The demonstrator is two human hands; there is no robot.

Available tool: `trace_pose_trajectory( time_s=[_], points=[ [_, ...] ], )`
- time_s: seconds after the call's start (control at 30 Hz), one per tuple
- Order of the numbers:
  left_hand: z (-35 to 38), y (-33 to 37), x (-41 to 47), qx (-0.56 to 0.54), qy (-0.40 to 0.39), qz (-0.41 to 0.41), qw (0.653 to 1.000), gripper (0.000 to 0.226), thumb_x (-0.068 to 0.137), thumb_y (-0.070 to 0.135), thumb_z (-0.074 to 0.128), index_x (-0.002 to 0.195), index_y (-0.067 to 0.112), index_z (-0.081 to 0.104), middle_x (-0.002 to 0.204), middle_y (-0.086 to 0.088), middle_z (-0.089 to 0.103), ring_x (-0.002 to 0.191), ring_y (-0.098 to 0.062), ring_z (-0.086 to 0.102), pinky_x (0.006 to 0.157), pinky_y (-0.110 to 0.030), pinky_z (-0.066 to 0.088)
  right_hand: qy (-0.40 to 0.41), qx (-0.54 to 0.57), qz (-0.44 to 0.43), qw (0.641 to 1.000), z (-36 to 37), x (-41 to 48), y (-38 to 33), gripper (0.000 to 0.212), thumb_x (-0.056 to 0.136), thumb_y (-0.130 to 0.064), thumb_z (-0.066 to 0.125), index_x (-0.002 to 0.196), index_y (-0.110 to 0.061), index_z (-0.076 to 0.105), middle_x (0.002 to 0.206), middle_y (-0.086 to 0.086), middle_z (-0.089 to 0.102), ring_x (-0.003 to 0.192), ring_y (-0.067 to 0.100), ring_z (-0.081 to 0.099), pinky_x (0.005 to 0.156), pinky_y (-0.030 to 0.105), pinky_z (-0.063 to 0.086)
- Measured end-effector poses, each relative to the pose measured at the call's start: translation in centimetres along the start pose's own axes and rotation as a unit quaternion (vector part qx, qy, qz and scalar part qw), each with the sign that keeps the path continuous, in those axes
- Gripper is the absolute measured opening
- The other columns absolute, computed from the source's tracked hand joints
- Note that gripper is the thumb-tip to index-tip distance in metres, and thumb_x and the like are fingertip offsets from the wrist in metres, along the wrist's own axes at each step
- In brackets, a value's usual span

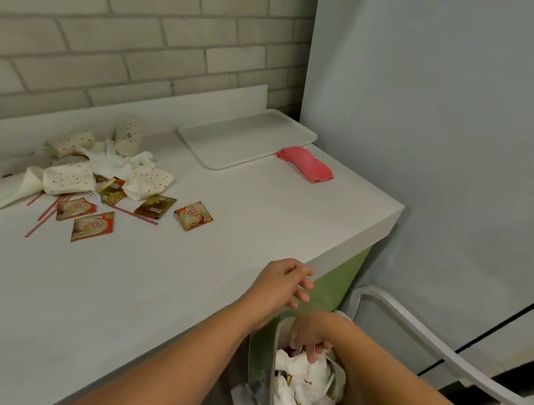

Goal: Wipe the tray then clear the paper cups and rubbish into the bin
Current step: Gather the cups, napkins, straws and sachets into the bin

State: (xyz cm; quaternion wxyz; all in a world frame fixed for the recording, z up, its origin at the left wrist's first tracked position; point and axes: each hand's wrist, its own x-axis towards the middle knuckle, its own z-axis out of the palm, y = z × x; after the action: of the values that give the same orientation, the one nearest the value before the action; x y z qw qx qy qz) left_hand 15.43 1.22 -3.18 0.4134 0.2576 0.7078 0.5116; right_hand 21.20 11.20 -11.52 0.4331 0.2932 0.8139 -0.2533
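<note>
The white tray (pixel 245 141) lies bare at the back right of the counter, with a folded pink cloth (pixel 305 164) beside its right end. Crushed spotted paper cups (pixel 69 178) lie in a heap with crumpled tissues (pixel 110 161) at the left. Coffee sachets (pixel 192 215) and thin red straws (pixel 44 210) are scattered in front of the heap. The bin (pixel 273 366) stands on the floor against the counter's side, full of white paper. My right hand (pixel 311 335) reaches down into it, fingertips on the paper. My left hand (pixel 284 284) hovers with relaxed fingers over the counter's near right edge, holding nothing.
The white counter (pixel 153 289) has a green side panel (pixel 332 290) next to the bin. A brick wall runs behind it and a plain pale wall stands at the right. A grey chair arm (pixel 440 349) curves across the floor space right of the bin.
</note>
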Motion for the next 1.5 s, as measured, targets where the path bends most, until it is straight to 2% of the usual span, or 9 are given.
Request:
trace_pose_trajectory(
  time_s=[0.13,0.23,0.43,0.5,0.57,0.63,0.7,0.87,1.5],
  points=[
    [-2.6,0.9,-0.5,-0.001,0.067,0.05,0.996,0.021,0.098,0.015,0.042,0.098,0.015,0.063,0.074,0.003,0.058,0.058,-0.01,0.049,0.052,-0.016,0.039,-0.006,-0.089,0.009,0.996,-4.1,-4.2,-3.7,0.022,0.091,-0.025,0.057,0.088,-0.003,0.06,0.047,0.002,0.062,0.045,0.011,0.042,0.051,0.022,0.036],
    [-5.3,1.0,-1.1,-0.004,0.129,0.066,0.989,0.021,0.098,0.017,0.044,0.102,0.015,0.064,0.074,0.004,0.055,0.06,-0.008,0.046,0.054,-0.014,0.037,0.001,-0.146,-0.012,0.989,-6.9,-7.7,-7.1,0.017,0.091,-0.026,0.056,0.09,-0.009,0.059,0.04,-0.001,0.059,0.037,0.01,0.037,0.048,0.021,0.034],
    [-12.4,0.6,-2.7,-0.005,0.261,0.088,0.961,0.01,0.095,0.023,0.05,0.095,0.02,0.059,0.093,0.007,0.058,0.085,-0.007,0.052,0.066,-0.012,0.039,0.121,-0.206,-0.094,0.966,-8.6,-11.0,-15.3,0.026,0.091,-0.027,0.054,0.067,-0.017,0.06,0.03,-0.005,0.048,0.046,0.012,0.04,0.054,0.022,0.035],
    [-14.7,0.4,-3.2,-0.003,0.293,0.09,0.952,0.008,0.094,0.022,0.051,0.095,0.018,0.057,0.086,0.008,0.055,0.079,-0.006,0.051,0.062,-0.012,0.038,0.192,-0.21,-0.12,0.951,-8.5,-10.8,-17.7,0.019,0.091,-0.027,0.054,0.08,-0.015,0.063,0.04,-0.006,0.055,0.053,0.011,0.048,0.057,0.023,0.037],
    [-18.2,-0.4,-4.2,0.002,0.331,0.095,0.939,0.007,0.094,0.021,0.052,0.095,0.016,0.057,0.078,0.007,0.05,0.073,-0.008,0.048,0.059,-0.014,0.037,0.261,-0.207,-0.146,0.932,-8.1,-10.5,-21.4,0.019,0.091,-0.027,0.052,0.099,-0.014,0.064,0.079,-0.001,0.066,0.076,0.015,0.059,0.062,0.024,0.038],
    [-21.6,-1.1,-5.1,0.029,0.36,0.091,0.928,0.006,0.093,0.02,0.053,0.093,0.017,0.057,0.076,0.005,0.047,0.069,-0.01,0.045,0.058,-0.016,0.036,0.314,-0.202,-0.173,0.911,-7.8,-10.2,-24.7,0.023,0.093,-0.028,0.051,0.109,-0.018,0.063,0.109,0.0,0.062,0.1,0.02,0.059,0.066,0.023,0.038],
    [-25.5,-2.2,-6.2,0.059,0.384,0.079,0.918,0.006,0.092,0.02,0.054,0.094,0.016,0.057,0.081,0.003,0.048,0.074,-0.012,0.046,0.06,-0.018,0.037,0.334,-0.202,-0.2,0.899,-7.4,-10.0,-28.5,0.023,0.093,-0.029,0.051,0.112,-0.02,0.061,0.118,0.0,0.059,0.109,0.021,0.057,0.073,0.026,0.041],
    [-35.5,-5.1,-9.9,0.099,0.432,0.044,0.895,0.012,0.091,0.015,0.054,0.102,0.012,0.059,0.107,-0.003,0.043,0.091,-0.013,0.047,0.08,-0.019,0.036,0.325,-0.211,-0.253,0.886,-5.7,-9.2,-37.5,0.022,0.093,-0.027,0.052,0.113,-0.021,0.059,0.122,0.001,0.057,0.109,0.022,0.055,0.078,0.029,0.042],
    [-62.8,-13.1,-22.9,0.115,0.575,-0.067,0.807,0.021,0.091,0.018,0.056,0.109,0.009,0.06,0.132,-0.013,0.036,0.117,-0.031,0.047,0.094,-0.034,0.044,0.299,-0.278,-0.328,0.852,-0.7,-6.2,-61.0,0.024,0.092,-0.024,0.053,0.115,-0.018,0.058,0.122,0.0,0.056,0.106,0.02,0.056,0.074,0.025,0.038]
  ],
)
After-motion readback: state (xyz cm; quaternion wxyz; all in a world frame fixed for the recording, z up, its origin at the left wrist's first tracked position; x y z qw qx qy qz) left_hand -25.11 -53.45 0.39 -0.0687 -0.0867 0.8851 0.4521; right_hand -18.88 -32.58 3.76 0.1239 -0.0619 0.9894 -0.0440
